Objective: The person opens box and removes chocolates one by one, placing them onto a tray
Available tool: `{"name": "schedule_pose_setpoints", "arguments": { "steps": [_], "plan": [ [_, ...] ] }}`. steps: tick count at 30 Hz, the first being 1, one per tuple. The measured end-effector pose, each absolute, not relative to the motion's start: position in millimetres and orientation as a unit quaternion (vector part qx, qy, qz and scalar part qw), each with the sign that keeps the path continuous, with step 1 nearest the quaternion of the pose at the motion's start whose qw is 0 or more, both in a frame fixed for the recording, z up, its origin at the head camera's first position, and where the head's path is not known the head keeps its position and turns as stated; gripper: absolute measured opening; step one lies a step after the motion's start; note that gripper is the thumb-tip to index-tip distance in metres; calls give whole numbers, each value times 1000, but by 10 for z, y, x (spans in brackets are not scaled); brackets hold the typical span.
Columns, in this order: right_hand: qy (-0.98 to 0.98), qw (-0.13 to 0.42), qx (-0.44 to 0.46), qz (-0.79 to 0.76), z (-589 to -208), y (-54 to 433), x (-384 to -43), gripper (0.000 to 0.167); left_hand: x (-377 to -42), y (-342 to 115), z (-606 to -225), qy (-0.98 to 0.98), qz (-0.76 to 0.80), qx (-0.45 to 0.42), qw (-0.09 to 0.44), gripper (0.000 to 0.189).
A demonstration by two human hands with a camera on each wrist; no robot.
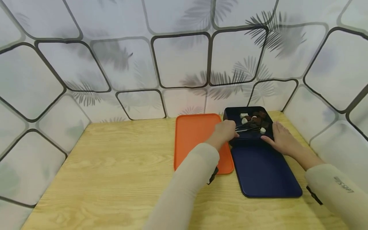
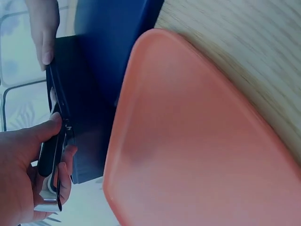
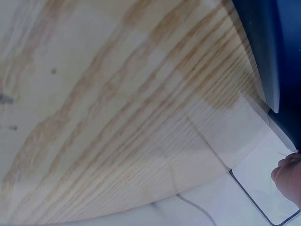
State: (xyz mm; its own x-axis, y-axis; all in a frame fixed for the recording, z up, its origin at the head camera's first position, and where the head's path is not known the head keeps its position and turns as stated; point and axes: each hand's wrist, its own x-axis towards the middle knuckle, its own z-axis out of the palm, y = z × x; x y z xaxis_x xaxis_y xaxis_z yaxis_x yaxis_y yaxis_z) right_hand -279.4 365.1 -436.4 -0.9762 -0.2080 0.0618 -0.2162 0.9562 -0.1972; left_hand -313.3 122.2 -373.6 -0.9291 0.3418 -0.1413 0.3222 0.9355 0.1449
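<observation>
My left hand grips metal tongs with dark handle grips at the left side of a dark box. The tongs' arms reach over the rim, in among the contents. Inside are several brown chunks and small white pieces, their kind too small to make out. My right hand rests along the box's right wall, fingers extended and thumb at the near rim. Only a few of its fingers show at the edge of the right wrist view.
A dark blue tray lies right in front of the box. To its left is an orange tray, partly under my left forearm. Both lie on a wood-grain table. Patterned wall covering rises behind the table and along both sides.
</observation>
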Motion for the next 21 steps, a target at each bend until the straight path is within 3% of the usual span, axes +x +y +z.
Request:
{"name": "schedule_pose_setpoints", "arguments": {
  "steps": [12, 21],
  "plan": [
    [-986, 37, 108, 118, -4379, 3648, -2789, 95, -3112, 1258, -3718, 975, 55, 188, 103, 26],
    [-988, 25, 113, 103, -4382, 3661, -2826, 93, -3080, 1298, -3723, 976, -5, 206, 71, 17]
  ]
}}
